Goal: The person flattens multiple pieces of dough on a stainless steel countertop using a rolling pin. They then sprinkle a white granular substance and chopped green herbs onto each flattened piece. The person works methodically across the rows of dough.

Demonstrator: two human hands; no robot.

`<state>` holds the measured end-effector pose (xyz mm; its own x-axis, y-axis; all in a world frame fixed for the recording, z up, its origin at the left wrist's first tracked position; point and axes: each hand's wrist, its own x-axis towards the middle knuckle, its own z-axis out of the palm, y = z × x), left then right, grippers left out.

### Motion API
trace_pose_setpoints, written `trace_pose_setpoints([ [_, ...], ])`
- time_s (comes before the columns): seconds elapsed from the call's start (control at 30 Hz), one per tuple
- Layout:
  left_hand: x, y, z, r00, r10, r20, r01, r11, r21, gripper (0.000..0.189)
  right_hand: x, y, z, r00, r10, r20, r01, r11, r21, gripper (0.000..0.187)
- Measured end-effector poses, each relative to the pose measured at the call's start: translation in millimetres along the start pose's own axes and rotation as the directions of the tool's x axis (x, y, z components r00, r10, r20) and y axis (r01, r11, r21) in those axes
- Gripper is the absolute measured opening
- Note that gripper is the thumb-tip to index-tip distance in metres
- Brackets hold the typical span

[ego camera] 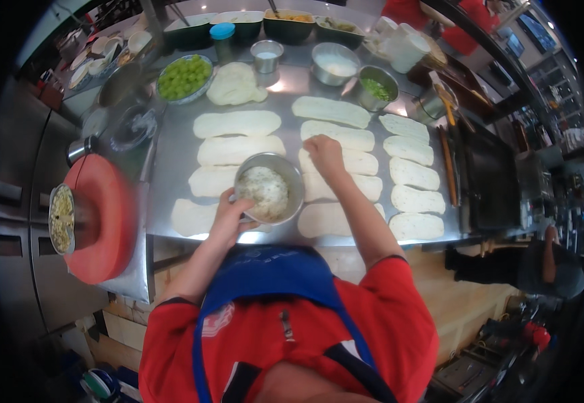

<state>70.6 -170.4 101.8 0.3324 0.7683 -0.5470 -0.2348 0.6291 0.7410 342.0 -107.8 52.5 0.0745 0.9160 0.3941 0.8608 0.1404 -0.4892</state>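
My left hand point(232, 215) grips the rim and side of a metal bowl point(297, 189) that holds a white and brownish granular mixture point(265, 190). The bowl is over the left group of flattened dough strips point(236, 124) and hides part of the lower ones. My right hand point(324, 151) is above the middle group of dough strips point(331, 111), fingertips pinched together and pointing down; whether anything is between them cannot be told. More strips, with small specks on them, form a column at the right point(414, 174). A larger dough piece point(235, 85) lies at the back left.
Along the back stand a bowl of green grapes or similar round fruit point(183, 78), metal bowls of white powder point(266, 56) and a pot of chopped greens point(376, 89). A rolling pin point(448, 166) lies beside a black griddle point(488, 176). A red round board point(110, 216) is at left.
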Motion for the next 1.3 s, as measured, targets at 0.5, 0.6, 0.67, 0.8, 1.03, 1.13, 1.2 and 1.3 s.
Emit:
trace_pose_setpoints([
  [0.5, -5, -10, 1, 1.000, -0.017, 0.025, 0.015, 0.997, 0.077, 0.075, -83, 10, -84, 0.938, 0.310, 0.152, -0.224, 0.881, -0.417, 0.009],
  [0.6, -18, 0, -1, 0.999, -0.031, 0.028, 0.028, 0.996, 0.089, 0.073, -96, 45, -78, 0.942, 0.330, 0.056, -0.275, 0.860, -0.430, 0.008],
  [0.67, -16, 0, -2, 1.000, -0.018, 0.018, 0.016, 0.995, 0.096, 0.073, -92, 39, -69, 0.957, 0.288, 0.035, -0.275, 0.940, -0.204, 0.009],
  [0.8, -23, 3, -2, 0.999, 0.016, 0.034, -0.018, 0.998, 0.064, 0.072, -122, 130, -50, 0.930, 0.363, -0.062, -0.338, 0.774, -0.535, 0.007],
  [1.03, -37, -5, -17, 0.996, 0.026, -0.082, -0.017, 0.994, 0.103, 0.076, -113, 111, -52, 0.931, 0.363, 0.046, -0.338, 0.901, -0.273, 0.009],
  [1.13, -34, -8, -9, 0.993, 0.010, -0.116, 0.009, 0.986, 0.168, 0.077, -79, 16, -44, 0.935, 0.354, 0.030, -0.354, 0.922, 0.155, 0.010],
  [1.2, -36, -10, 13, 0.993, 0.008, -0.114, 0.020, 0.968, 0.249, 0.077, -68, -35, -43, 0.968, 0.250, -0.024, -0.225, 0.907, 0.356, 0.011],
  [1.3, -28, -23, 28, 1.000, 0.007, -0.011, -0.004, 0.968, 0.250, 0.078, -72, -65, -26, 0.968, -0.061, 0.243, 0.061, 0.998, 0.007, 0.009],
])
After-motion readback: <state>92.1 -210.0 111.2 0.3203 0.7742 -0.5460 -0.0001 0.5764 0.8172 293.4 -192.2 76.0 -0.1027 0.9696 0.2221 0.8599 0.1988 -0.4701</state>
